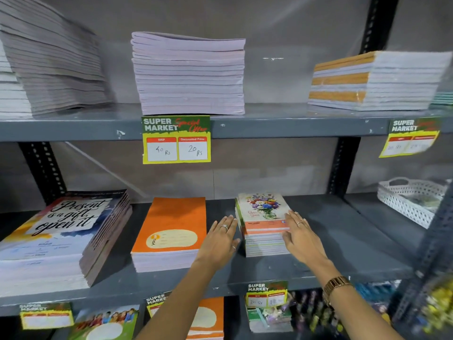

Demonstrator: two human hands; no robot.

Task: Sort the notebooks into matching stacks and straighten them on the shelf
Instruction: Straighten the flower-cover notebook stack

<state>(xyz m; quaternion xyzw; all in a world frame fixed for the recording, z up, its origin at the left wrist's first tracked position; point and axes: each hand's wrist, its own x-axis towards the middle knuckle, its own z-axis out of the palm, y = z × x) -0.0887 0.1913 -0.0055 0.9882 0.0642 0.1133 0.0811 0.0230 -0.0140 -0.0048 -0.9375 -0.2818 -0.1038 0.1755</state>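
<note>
On the middle shelf (pixel 331 256) stands a small stack of flower-cover notebooks (pixel 263 217). My left hand (pixel 219 240) lies flat with fingers apart, just touching the stack's left side. My right hand (pixel 300 238) rests open against its right side and top edge. To the left sits a stack of orange notebooks (pixel 171 224). Further left is a taller stack with "Present is a gift, open it" covers (pixel 61 231), its books fanned out of line.
The upper shelf carries a leaning grey pile (pixel 54 69), a lilac pile (pixel 188 74) and an orange-and-white pile (pixel 372 82). Price tags (pixel 176 139) hang from the shelf edges. A white basket (pixel 411 200) sits at the right. More notebooks lie on the shelf below.
</note>
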